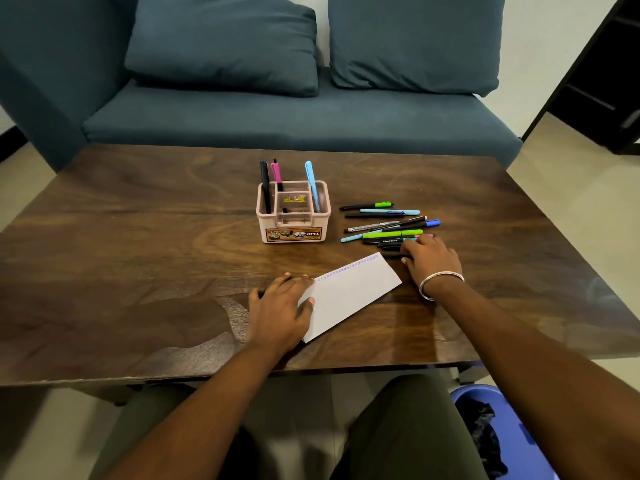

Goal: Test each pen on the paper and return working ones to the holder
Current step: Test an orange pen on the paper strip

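Right grip (427, 256) pinching black pen (393, 246), left grip (280, 306) spread on paper (349, 292), holder (293, 216) labelled OPEL

Left hand (280, 306) presses paper (349, 294); right hand (431, 259) touches pens (388, 225).

the surface (138, 237) is dark wood with a strong grain and a glossy polish that reflects light. the holder (293, 233) looks like smooth pink plastic, partly translucent. the paper (349, 296) is matt white. the sofa (294, 116) and its cushions (221, 43) are matt blue cloth. the bangle (440, 283) is shiny metal.
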